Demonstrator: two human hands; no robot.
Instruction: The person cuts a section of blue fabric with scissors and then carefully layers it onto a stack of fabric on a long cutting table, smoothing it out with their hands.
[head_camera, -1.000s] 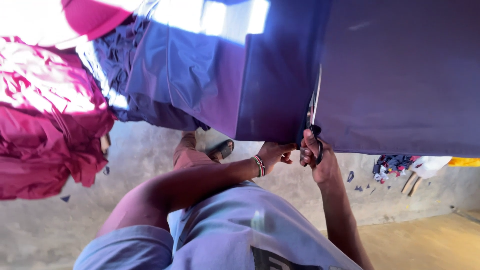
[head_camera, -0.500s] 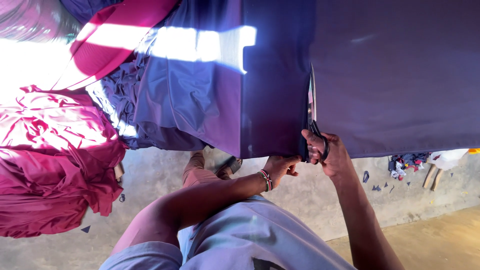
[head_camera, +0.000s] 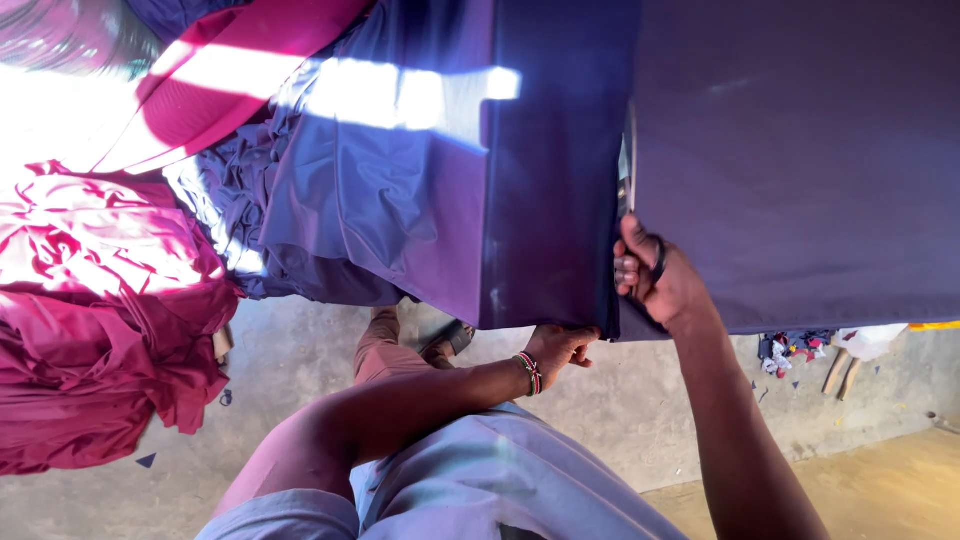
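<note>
A large sheet of dark purple fabric (head_camera: 800, 150) lies flat across the right of the view, with a cut running up from its near edge. My right hand (head_camera: 650, 275) grips a pair of scissors (head_camera: 626, 190) whose blades point up the cut. My left hand (head_camera: 562, 348), with a beaded bracelet on the wrist, pinches the near edge of the strip of fabric (head_camera: 550, 200) left of the cut.
Crumpled purple cloth (head_camera: 350, 190) is piled to the left of the strip. Heaps of magenta fabric (head_camera: 90, 320) hang at far left. Below is a concrete floor (head_camera: 620, 420) with cloth scraps (head_camera: 790, 350) at right. My feet in sandals (head_camera: 440, 345) show.
My right hand and the scissors have moved up along the cut, further into the purple fabric. My left hand keeps holding the near edge. The view has shifted slightly.
</note>
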